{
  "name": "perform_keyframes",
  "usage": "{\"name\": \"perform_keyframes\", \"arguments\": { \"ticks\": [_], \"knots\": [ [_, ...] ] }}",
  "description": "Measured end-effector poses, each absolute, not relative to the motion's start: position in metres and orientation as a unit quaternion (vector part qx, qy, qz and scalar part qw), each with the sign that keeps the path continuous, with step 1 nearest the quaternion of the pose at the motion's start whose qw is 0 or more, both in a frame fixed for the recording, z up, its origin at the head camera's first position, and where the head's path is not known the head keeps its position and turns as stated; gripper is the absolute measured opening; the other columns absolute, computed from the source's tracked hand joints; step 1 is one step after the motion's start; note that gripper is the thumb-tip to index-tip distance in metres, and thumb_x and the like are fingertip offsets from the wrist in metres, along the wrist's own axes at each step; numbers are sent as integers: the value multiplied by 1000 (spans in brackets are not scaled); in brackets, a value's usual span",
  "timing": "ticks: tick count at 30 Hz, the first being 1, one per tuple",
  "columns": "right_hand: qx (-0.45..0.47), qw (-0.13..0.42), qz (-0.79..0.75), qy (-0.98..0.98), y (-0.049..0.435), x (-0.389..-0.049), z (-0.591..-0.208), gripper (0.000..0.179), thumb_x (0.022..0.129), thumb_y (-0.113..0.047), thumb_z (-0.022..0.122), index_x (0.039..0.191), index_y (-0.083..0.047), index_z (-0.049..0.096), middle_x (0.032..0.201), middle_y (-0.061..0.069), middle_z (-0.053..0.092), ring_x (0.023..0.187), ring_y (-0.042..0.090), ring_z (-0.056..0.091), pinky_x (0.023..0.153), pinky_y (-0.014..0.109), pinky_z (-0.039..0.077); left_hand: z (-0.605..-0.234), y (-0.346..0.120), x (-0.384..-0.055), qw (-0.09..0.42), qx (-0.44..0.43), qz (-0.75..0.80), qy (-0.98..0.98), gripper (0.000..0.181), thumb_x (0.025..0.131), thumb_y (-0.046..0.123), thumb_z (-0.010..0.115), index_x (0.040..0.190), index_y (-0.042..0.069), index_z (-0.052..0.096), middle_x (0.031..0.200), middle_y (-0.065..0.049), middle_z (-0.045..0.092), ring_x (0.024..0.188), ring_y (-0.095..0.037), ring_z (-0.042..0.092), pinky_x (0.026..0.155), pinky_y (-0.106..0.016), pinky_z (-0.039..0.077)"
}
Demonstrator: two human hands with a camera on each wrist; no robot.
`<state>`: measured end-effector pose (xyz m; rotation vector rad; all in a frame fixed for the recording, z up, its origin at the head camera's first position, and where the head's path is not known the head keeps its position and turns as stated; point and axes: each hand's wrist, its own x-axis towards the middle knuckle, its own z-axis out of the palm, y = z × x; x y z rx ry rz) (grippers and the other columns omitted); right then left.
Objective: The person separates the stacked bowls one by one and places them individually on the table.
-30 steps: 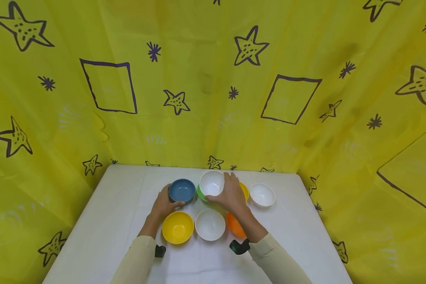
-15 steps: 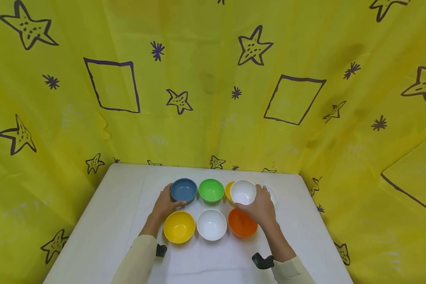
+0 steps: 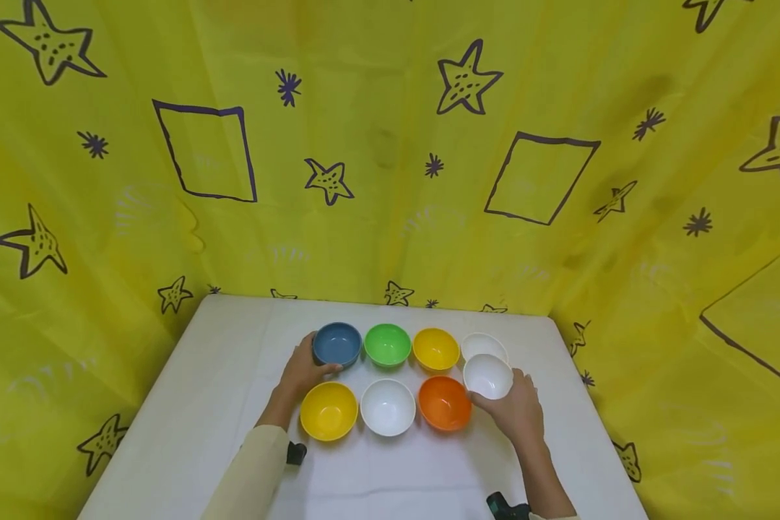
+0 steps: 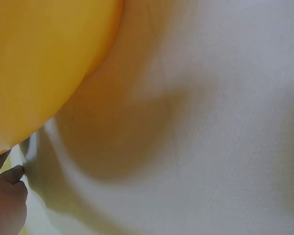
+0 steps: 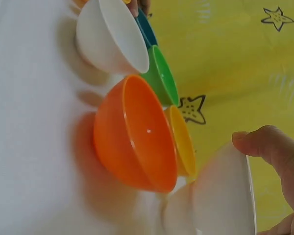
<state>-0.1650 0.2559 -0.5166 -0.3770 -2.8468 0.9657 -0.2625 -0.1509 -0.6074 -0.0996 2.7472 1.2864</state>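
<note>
My right hand (image 3: pixel 516 408) grips a small white bowl (image 3: pixel 488 377) by its rim, thumb on the near side. In the head view this bowl overlaps another white bowl (image 3: pixel 484 347) at the right end of the back row. In the right wrist view the thumb (image 5: pixel 264 144) presses the rim of the held bowl (image 5: pixel 225 196). At the left end of that row my left hand (image 3: pixel 302 368) holds a blue bowl (image 3: pixel 336 344), its thumb along the near side. A large yellow bowl (image 4: pixel 44 63) fills the upper left of the left wrist view.
Between the blue and white bowls stand a green bowl (image 3: pixel 387 344) and a smaller yellow bowl (image 3: pixel 436 349). The front row has the large yellow bowl, a white bowl (image 3: pixel 388 408) and an orange bowl (image 3: pixel 445 404). A yellow curtain (image 3: pixel 364 238) hangs behind the white-covered table (image 3: pixel 227 404).
My right hand has carried the white bowl rightward from over the green bowl, past the smaller yellow one, then toward me beside the orange bowl. The left hand stays at the blue bowl.
</note>
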Motion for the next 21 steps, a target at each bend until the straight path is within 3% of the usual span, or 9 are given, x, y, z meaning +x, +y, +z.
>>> {"name": "perform_keyframes", "arguments": {
  "ticks": [14,21],
  "knots": [
    [-168,33,299,-939,276,-155,-549,101,74,-48,91,132,19,44,118,39,52,106,54,57,85,65,54,-608,-150,-263,55,-33,425,903,106,88,34,89,164,1,23,168,-25,29,154,-46,26,124,-63,19],
    [-169,34,292,-941,276,-151,-563,97,72,-42,91,130,20,45,114,39,53,105,55,56,87,66,52,-607,-150,-264,53,-34,426,903,106,88,33,89,164,0,23,168,-25,29,153,-45,28,124,-62,20]
  ]
}}
